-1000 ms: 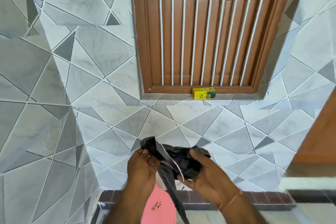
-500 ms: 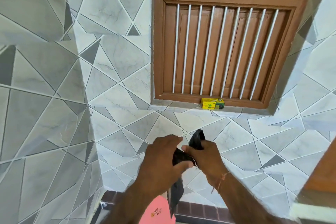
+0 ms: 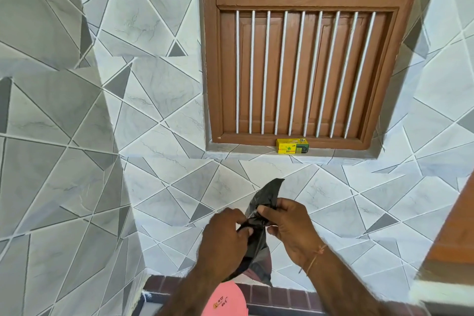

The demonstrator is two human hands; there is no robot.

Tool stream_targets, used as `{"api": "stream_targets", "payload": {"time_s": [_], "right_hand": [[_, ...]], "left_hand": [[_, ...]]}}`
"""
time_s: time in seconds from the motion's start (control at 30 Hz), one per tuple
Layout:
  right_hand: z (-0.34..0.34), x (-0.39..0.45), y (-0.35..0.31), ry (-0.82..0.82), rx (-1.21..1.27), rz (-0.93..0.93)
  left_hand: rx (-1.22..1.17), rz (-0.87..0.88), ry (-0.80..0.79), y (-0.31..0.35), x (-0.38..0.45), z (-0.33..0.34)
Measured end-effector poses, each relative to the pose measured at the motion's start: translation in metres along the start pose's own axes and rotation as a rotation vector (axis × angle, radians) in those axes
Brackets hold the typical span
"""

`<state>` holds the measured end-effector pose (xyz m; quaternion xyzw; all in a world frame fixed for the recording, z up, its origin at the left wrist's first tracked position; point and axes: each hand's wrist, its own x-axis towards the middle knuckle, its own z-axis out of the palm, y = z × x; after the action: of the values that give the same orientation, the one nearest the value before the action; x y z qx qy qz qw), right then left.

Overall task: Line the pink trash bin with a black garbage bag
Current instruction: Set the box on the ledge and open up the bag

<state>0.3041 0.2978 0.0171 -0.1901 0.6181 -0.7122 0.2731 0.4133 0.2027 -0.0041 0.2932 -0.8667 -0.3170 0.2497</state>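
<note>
Low in the frame's center, your left hand (image 3: 225,236) and right hand (image 3: 289,226) both pinch the black garbage bag (image 3: 264,200), fingers closed; they have drawn slightly apart since half a second ago.

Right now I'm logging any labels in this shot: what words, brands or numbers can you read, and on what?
Yellow and green box on the window sill: printed text and a logo, too small and blurred to read.
Pink trash bin: dark handwritten marks beside an orange mark, not legible.
Black garbage bag held by the left hand and right hand: no text.
</note>
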Motion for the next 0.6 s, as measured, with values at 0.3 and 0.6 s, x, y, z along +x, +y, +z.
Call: {"api": "stream_targets", "payload": {"time_s": [0.3,0.6], "right_hand": [[-0.004,-0.012,0.017,-0.056,0.095,0.171],[-0.013,0.002,0.023,-0.028,0.11,0.027]], "left_hand": [[-0.38,-0.155,0.053,0.007,0.008,0.004],[-0.829,-0.338,-0.147,-0.007,0.008,-0.008]]}}
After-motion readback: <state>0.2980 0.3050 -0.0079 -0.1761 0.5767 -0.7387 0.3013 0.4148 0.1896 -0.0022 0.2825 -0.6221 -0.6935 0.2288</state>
